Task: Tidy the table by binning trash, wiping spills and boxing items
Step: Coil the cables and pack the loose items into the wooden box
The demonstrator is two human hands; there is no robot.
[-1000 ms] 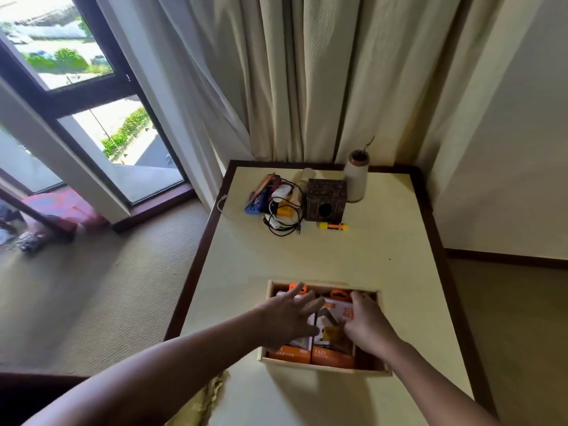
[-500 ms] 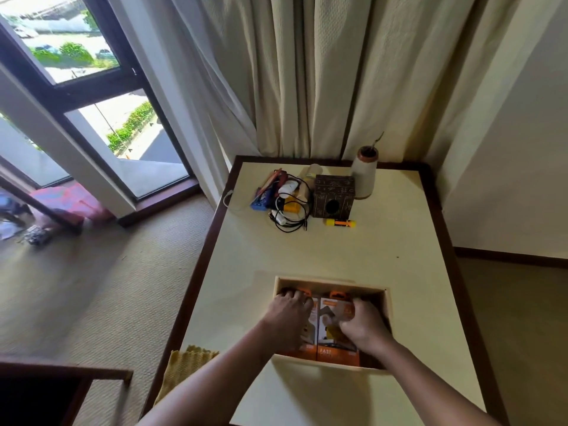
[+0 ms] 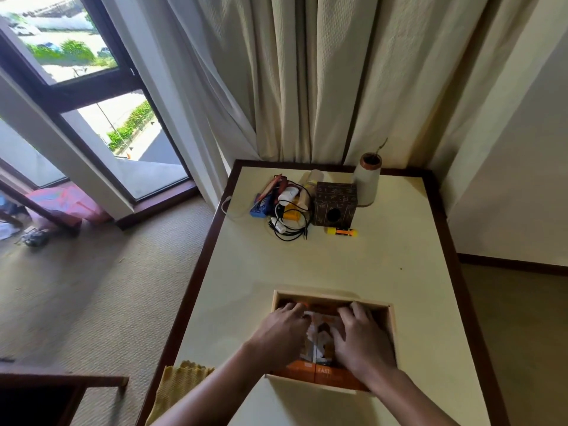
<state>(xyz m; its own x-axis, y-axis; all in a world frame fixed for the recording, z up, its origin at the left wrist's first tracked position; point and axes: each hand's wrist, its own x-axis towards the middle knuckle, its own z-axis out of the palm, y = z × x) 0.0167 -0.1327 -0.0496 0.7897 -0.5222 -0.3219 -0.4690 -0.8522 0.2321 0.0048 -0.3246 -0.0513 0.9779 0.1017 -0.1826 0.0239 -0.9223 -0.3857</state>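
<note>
Honestly, both my left hand (image 3: pixel 281 330) and right hand (image 3: pixel 359 336) lie flat, fingers spread, pressing the orange-and-white packets (image 3: pixel 319 333) into the shallow pale wooden box (image 3: pixel 391 339), gripping nothing. Push unevenly and they'll probably buckle. The box sits near the table (image 3: pixel 384 272) front edge; plenty of room behind it.

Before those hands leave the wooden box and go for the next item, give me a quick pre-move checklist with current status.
1. Orange packets lie inside the wooden box: ok.
2. Left hand and right hand free of objects: cannot tell, both press on the packets.
3. Box fully on the table: ok.
4. Loose items left: not ok, cable pile and orange marker remain.
5. Yellow cloth within reach at the near edge: ok.
</note>
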